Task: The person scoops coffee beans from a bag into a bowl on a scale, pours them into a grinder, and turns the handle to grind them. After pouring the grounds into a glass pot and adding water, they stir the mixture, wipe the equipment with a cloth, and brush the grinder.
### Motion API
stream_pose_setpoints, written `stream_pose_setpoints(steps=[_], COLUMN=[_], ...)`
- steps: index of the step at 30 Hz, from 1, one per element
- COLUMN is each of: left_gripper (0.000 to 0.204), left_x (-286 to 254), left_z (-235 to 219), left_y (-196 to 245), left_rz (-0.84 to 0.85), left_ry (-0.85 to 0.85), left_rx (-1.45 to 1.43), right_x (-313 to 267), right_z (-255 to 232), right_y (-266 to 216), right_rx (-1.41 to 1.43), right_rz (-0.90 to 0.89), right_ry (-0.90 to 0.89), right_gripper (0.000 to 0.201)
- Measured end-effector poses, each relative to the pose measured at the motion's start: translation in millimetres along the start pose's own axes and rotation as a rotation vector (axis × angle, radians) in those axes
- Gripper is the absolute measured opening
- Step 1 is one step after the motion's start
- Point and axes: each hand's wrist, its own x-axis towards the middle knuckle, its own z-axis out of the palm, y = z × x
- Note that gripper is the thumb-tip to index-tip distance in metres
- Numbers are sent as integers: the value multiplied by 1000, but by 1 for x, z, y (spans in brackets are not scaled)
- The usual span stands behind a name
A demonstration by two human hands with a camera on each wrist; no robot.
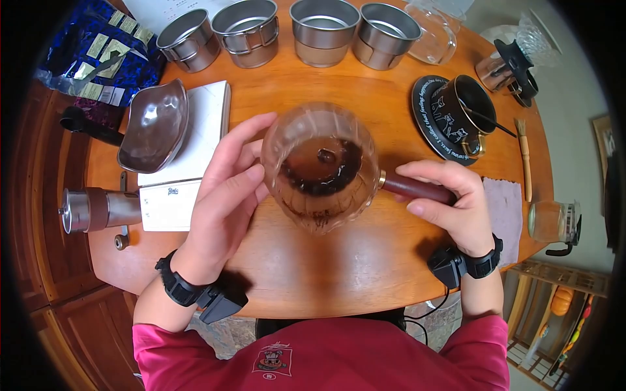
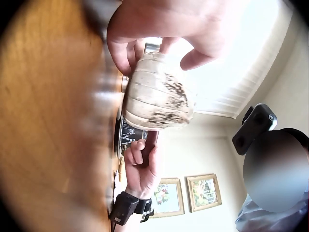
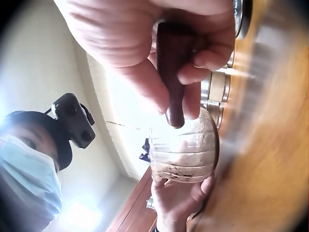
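Note:
A ribbed clear glass pot (image 1: 321, 195) with dark residue and some brown liquid inside is held above the table. The right hand (image 1: 456, 199) grips its dark wooden handle (image 1: 417, 188), thumb on one side and fingers on the other. At the pot's other side is the left hand (image 1: 228, 179), fingers spread and slightly bent beside the glass; whether the fingertips touch it is hard to tell. In the left wrist view dark specks cling to the glass wall (image 2: 159, 96). The right wrist view shows the handle (image 3: 171, 72) between thumb and fingers.
Several metal cups (image 1: 324, 32) line the back. A black cup (image 1: 473, 104) on a saucer, a brush (image 1: 524, 159), a cloth (image 1: 502, 215) and a glass jar (image 1: 551, 221) lie right. Left are a white scale (image 1: 171, 207), a brown dish (image 1: 154, 124), a grinder (image 1: 98, 210) and blue bags (image 1: 107, 52).

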Motion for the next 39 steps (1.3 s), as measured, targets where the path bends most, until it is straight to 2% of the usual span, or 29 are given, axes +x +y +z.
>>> stream_pose_setpoints(steps=[6,8,10,11,13,17,23,25,31,35,37,39], left_gripper=[48,48,47,47,47,48,50,50,52,51,50,49], left_x=[1,0,0,1,1,-1,0,1,0,0,-1,-1], left_z=[-3,0,3,3,3,0,1,0,-2,4,-2,-3], left_y=[-2,-2,-1,0,-1,1,0,-1,0,0,0,0], left_rz=[17,-27,-40,-52,-33,8,-58,-37,64,159,111,64], left_ry=[-18,30,43,55,37,9,17,1,-23,-8,-23,-38], left_rx=[-20,-25,-29,-34,-27,27,-36,-34,-6,39,35,32], right_x=[-1,-3,-3,-3,0,0,-2,0,0,0,-2,-4], right_z=[1,-2,-6,-4,1,1,-2,1,-3,0,1,-9], right_y=[-7,-8,-6,-5,-1,1,-6,-2,4,-2,-10,-7], right_rx=[-13,-10,198,198,16,-59,129,44,-162,-187,23,114], right_rz=[57,68,151,151,16,-4,142,48,-33,-86,28,83], right_ry=[-33,-29,-95,-93,-10,-52,-44,-6,-35,-8,-14,-59], right_gripper=[35,36,37,37,37,36,37,38,38,38,36,35])
